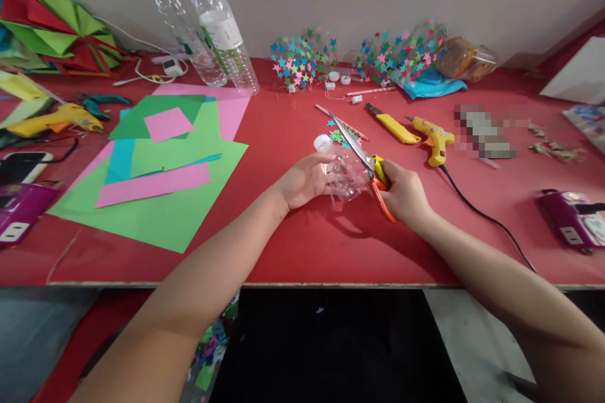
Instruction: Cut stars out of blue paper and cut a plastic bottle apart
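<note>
My left hand (309, 181) is wrapped round a clear plastic bottle piece (348, 177) with a white cap (322, 143) at its far left end. Scissors (352, 143) with yellow and orange handles are in my right hand (405, 194), their blades pointing up and left over the clear plastic. Whether the blades touch it I cannot tell. Just behind the blades lie small coloured paper stars (341, 136) and a thin pink-patterned stick (347, 123). To the right of them is a yellow box cutter (394, 124).
A yellow glue gun (435, 140) trails its black cord to the front edge at right. Coloured paper sheets (189, 227) cover the left part of the red table (278, 252). Tall plastic bottles (227, 31) and star-covered clear pieces (302, 63) stand along the wall.
</note>
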{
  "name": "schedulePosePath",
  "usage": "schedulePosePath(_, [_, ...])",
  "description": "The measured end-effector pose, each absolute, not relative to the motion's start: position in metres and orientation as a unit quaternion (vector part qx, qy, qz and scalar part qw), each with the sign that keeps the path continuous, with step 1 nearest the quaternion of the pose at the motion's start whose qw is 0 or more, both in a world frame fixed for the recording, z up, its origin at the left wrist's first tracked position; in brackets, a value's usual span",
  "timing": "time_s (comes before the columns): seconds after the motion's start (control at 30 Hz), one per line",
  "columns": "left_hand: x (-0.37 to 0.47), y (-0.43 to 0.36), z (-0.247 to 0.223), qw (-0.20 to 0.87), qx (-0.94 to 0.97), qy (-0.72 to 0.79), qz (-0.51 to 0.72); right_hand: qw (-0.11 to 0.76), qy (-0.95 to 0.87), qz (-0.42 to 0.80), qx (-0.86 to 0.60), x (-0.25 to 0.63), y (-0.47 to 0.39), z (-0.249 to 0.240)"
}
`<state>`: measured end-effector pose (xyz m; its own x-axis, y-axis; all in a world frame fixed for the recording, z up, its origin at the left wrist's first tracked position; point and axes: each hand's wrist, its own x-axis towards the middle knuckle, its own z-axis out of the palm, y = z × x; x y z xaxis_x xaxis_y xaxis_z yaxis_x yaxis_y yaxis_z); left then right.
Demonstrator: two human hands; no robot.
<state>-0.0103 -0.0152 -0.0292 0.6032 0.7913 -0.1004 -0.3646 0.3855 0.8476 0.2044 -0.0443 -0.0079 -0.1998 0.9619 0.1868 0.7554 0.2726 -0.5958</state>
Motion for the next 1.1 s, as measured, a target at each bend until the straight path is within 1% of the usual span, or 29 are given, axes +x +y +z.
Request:
schedulePosePath(0.17, [-0.011,-0.015,-0.034,0.819,0.359,0.259,0.366,0.263,-0.769,0.178,-0.555,0.205,-0.044,-0.01])
schedulePosePath(0.3, [-0.008,-0.018,-0.032,0.833,0.327,0.229,0.382,0.266,-0.784,0.16,-0.538,0.206,-0.043,-0.015])
schedulePosePath(0.67, [-0.007,-0.021,-0.022,0.826,0.34,0.229,0.387,0.258,-0.798,0.147,-0.525,0.208,-0.043,-0.018])
schedulePosePath(0.87, [-0.003,-0.023,-0.021,0.788,0.361,0.3,0.398,0.243,-0.807,0.145,-0.518,0.207,-0.043,-0.021])
schedulePosePath(1.1, [-0.003,-0.022,-0.022,0.793,0.367,0.298,0.384,0.248,-0.803,0.151,-0.52,0.207,-0.044,-0.018])
